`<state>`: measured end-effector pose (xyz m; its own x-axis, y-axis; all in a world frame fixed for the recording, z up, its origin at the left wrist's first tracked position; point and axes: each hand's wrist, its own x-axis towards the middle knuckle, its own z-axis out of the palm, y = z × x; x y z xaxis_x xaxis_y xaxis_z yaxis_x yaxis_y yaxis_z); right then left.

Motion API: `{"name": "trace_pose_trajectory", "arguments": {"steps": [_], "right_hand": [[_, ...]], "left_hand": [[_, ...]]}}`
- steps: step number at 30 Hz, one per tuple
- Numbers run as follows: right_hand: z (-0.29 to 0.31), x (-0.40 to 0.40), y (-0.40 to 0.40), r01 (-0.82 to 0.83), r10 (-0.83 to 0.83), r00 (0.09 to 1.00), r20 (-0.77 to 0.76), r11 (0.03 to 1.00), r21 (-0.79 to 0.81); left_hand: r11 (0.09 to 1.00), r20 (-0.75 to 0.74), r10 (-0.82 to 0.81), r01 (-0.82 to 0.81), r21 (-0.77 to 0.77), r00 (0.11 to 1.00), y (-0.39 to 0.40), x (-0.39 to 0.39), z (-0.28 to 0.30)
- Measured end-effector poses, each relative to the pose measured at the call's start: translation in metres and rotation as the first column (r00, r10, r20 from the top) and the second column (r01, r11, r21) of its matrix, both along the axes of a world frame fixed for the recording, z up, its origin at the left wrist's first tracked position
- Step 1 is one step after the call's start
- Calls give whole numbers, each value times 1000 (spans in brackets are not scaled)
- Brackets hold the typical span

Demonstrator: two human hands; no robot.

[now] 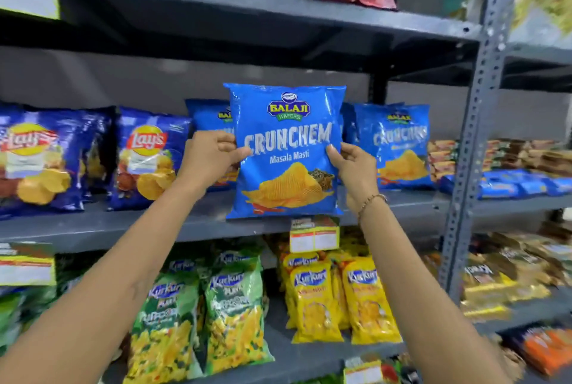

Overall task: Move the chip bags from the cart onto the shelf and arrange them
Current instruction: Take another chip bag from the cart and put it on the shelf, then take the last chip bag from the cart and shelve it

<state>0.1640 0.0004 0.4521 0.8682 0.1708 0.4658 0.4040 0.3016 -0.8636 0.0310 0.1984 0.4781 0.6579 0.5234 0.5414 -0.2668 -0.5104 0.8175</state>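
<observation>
At the centre of the frame a blue chip bag [286, 151] stands upright, its long axis vertical and its printed face turned toward the camera. The left hand [213, 156] pinches its left edge and the right hand [353, 167] its right edge, each at about mid-height, thumbs on the front and the other fingers curled behind, so both hands are closed on the bag and neither is nearer than the other. The bag's bottom seam sits at the front lip of the grey middle shelf [123, 225], though whether it rests there or hangs just above cannot be told. What the next move turns on is depth: the bag is in front of two matching blue bags, one [210, 116] peeking out behind its left edge and another [399, 145] standing to its right, further back on the shelf. The open slot seems to lie straight behind the held bag, between those two, so the likely need is a level push away from the person, keeping it upright. The cart is not in view.
</observation>
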Motion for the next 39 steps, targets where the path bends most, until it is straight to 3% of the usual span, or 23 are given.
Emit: {"name": "trace_pose_trajectory", "arguments": {"steps": [4,14,20,22,25,28,33,36,39], "right_hand": [[11,24,49,-44,44,999,-15,999,-32],[0,59,97,-64,69,997,18,983,-171],[-20,47,89,-13,46,990,131,970,-244],[-36,29,77,100,-55,976,212,973,-209],[-73,-10,56,235,-209,929,306,971,-50],[-127,-42,33,314,-307,906,290,949,23],[-242,-75,-20,374,-363,927,94,913,-162],[-314,-98,-69,388,-428,901,-69,867,-314],[-404,-124,-125,335,-533,799,-277,779,-530]], "left_hand": [[992,-17,98,-99,-75,995,39,16,11],[963,-12,255,-255,-82,967,80,54,-16],[953,-5,295,-294,79,955,51,32,-37],[903,106,379,-393,175,919,35,25,-53],[859,258,364,-430,279,895,0,18,-86],[877,212,255,-318,361,943,-45,16,-129],[895,-92,-17,56,444,996,-108,29,-225],[869,-325,-176,302,392,929,-147,41,-295],[800,-586,-258,510,316,768,-188,47,-370]]}}
